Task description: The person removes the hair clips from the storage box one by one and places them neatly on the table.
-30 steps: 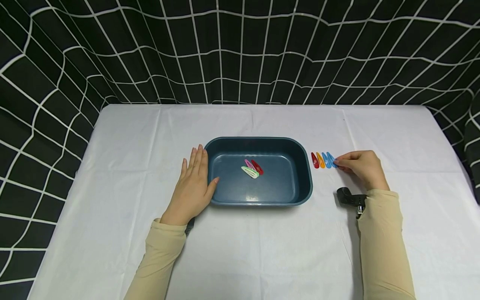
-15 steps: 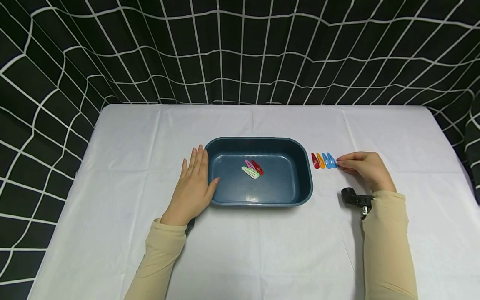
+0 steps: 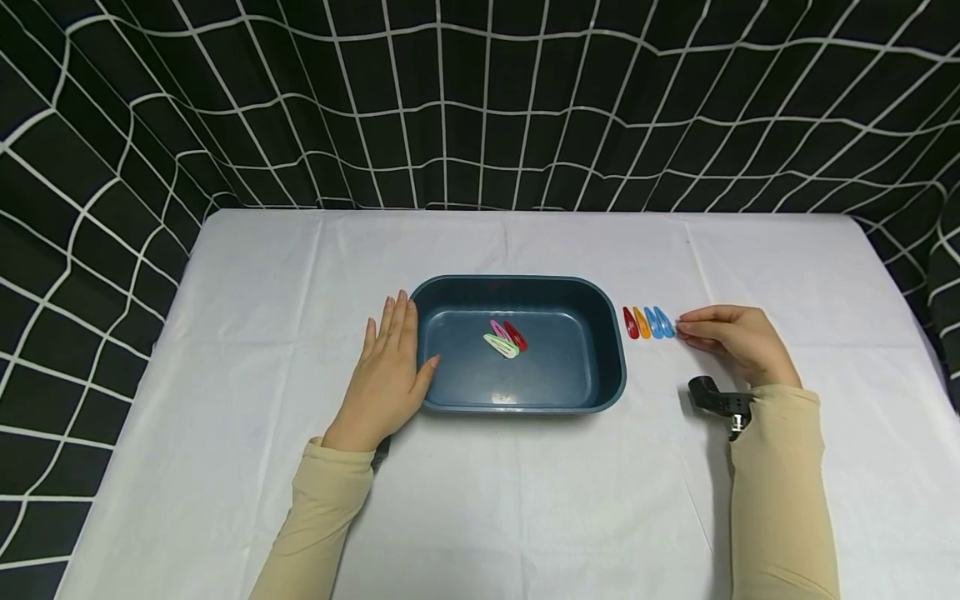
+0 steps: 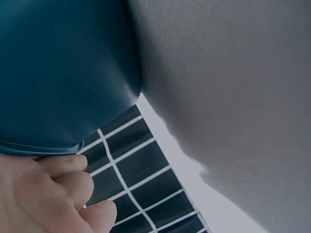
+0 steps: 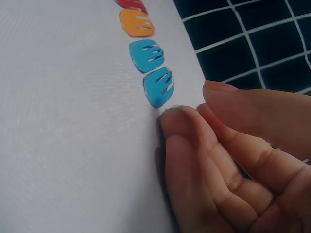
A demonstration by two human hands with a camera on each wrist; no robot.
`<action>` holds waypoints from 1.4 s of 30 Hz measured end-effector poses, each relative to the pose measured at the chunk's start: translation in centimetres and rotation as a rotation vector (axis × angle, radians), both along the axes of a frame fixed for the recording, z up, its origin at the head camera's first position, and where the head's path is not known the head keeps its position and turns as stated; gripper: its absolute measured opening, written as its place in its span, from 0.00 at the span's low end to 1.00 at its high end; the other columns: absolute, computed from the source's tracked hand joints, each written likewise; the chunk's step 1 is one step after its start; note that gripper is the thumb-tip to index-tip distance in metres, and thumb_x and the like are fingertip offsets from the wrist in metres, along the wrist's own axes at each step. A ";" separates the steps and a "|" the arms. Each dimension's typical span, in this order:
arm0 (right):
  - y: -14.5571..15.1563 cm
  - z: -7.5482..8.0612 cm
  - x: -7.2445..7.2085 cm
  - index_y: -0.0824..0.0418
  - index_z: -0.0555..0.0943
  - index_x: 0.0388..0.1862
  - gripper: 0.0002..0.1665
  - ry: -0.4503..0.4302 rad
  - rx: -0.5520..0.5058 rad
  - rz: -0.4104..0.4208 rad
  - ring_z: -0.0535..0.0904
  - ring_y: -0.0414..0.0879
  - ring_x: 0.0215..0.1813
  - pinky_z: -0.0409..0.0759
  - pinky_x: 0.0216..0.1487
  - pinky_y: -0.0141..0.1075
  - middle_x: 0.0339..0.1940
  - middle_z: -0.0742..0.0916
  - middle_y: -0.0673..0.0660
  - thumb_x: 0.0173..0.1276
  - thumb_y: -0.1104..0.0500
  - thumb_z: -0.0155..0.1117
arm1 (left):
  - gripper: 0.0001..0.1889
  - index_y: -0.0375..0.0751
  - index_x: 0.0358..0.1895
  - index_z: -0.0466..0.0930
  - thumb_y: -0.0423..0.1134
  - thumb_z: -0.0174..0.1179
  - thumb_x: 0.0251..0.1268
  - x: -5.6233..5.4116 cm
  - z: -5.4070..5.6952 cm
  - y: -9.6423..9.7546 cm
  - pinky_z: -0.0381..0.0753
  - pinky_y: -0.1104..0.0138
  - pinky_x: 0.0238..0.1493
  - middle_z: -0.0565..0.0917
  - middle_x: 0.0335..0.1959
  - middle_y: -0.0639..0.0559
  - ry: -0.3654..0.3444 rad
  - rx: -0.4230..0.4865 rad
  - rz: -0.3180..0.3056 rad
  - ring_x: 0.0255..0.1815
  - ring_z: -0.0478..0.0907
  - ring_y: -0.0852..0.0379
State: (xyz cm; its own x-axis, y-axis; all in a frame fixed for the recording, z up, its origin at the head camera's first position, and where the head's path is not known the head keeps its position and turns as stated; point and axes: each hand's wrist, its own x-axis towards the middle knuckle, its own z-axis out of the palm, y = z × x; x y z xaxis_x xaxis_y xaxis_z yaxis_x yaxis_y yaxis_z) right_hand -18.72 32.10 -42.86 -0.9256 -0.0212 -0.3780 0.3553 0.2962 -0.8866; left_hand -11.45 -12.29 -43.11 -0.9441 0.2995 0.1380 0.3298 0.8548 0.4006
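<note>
A blue-grey rectangular basin [image 3: 517, 392] sits mid-table in the head view. In it lie three snap hair clips: pink [image 3: 498, 330], red [image 3: 515, 336] and pale green [image 3: 501, 345]. My left hand [image 3: 385, 367] rests along its left side, fingers straight and thumb over the rim. Right of the basin, a row of snap clips runs red [image 3: 631, 322], orange [image 3: 642, 322], then two blue clips [image 5: 147, 56]. My right hand [image 3: 738, 337] is just beyond the last blue clip [image 5: 159, 87]. The right wrist view shows its fingers loosely bent, a gap between them, holding nothing.
A white cloth [image 3: 480, 500] covers the table. Black netting with white cords [image 3: 480, 108] hangs behind and at both sides. A black wrist camera [image 3: 718, 398] sticks out from the right sleeve [image 3: 783, 492], low over the cloth.
My right hand has drawn slightly to the right, its fingertips leaving the last blue clip at the row's end. My left hand and the basin stay in place.
</note>
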 end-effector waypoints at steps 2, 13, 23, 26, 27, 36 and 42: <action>0.0 0.1 0.0 0.58 0.87 0.33 0.05 -0.012 -0.024 -0.012 0.84 0.34 0.34 0.80 0.38 0.28 0.28 0.87 0.43 0.62 0.65 0.66 | 0.37 0.23 0.71 0.43 0.46 0.48 0.72 0.0 0.0 0.0 0.38 0.49 0.71 0.42 0.74 0.34 -0.001 0.001 -0.001 0.75 0.38 0.41; -0.7 1.5 0.4 0.60 0.87 0.31 0.06 0.056 -0.169 -0.034 0.85 0.37 0.33 0.80 0.36 0.28 0.28 0.88 0.49 0.60 0.69 0.66 | 0.37 0.23 0.71 0.44 0.46 0.48 0.72 0.0 0.1 0.0 0.38 0.49 0.71 0.42 0.74 0.34 -0.003 -0.005 0.003 0.75 0.37 0.41; -1.9 2.7 0.6 0.58 0.87 0.32 0.06 0.123 -0.143 -0.015 0.85 0.38 0.34 0.80 0.37 0.27 0.30 0.88 0.48 0.61 0.67 0.66 | 0.37 0.23 0.71 0.43 0.46 0.48 0.72 0.0 0.0 0.0 0.36 0.50 0.71 0.42 0.74 0.34 -0.005 -0.001 0.002 0.75 0.37 0.42; -2.4 2.9 0.7 0.56 0.87 0.30 0.08 0.137 -0.133 -0.013 0.85 0.38 0.34 0.80 0.38 0.28 0.30 0.88 0.48 0.61 0.68 0.66 | 0.37 0.23 0.71 0.43 0.46 0.48 0.72 0.0 0.0 0.0 0.36 0.50 0.71 0.42 0.74 0.34 -0.005 0.003 0.003 0.75 0.37 0.42; -2.6 3.0 0.7 0.55 0.87 0.30 0.08 0.144 -0.118 -0.012 0.85 0.38 0.34 0.80 0.38 0.29 0.30 0.88 0.48 0.61 0.67 0.66 | 0.37 0.23 0.71 0.43 0.46 0.48 0.72 0.0 0.0 0.0 0.36 0.50 0.71 0.42 0.74 0.34 -0.006 0.004 0.004 0.75 0.37 0.42; -3.9 4.0 1.1 0.60 0.87 0.34 0.05 0.199 -0.020 0.010 0.83 0.38 0.35 0.81 0.39 0.31 0.31 0.87 0.46 0.62 0.66 0.65 | 0.37 0.23 0.71 0.43 0.46 0.48 0.72 0.0 -0.1 0.0 0.35 0.50 0.71 0.41 0.74 0.35 -0.009 0.005 0.003 0.75 0.34 0.44; -4.9 4.6 1.1 0.65 0.86 0.38 0.06 0.228 0.002 0.032 0.82 0.38 0.36 0.80 0.39 0.29 0.31 0.87 0.45 0.62 0.66 0.65 | 0.37 0.23 0.71 0.43 0.46 0.48 0.72 0.0 -0.1 0.0 0.35 0.50 0.71 0.41 0.75 0.35 -0.014 0.004 0.004 0.75 0.32 0.46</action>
State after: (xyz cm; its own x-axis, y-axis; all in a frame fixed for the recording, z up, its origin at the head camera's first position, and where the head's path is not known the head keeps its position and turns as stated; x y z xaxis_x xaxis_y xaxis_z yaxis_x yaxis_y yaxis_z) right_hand -17.57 27.19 -38.25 -0.9859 -0.0517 -0.1591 0.1360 0.3062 -0.9422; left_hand -11.49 -12.31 -43.23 -0.9471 0.2951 0.1262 0.3207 0.8544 0.4089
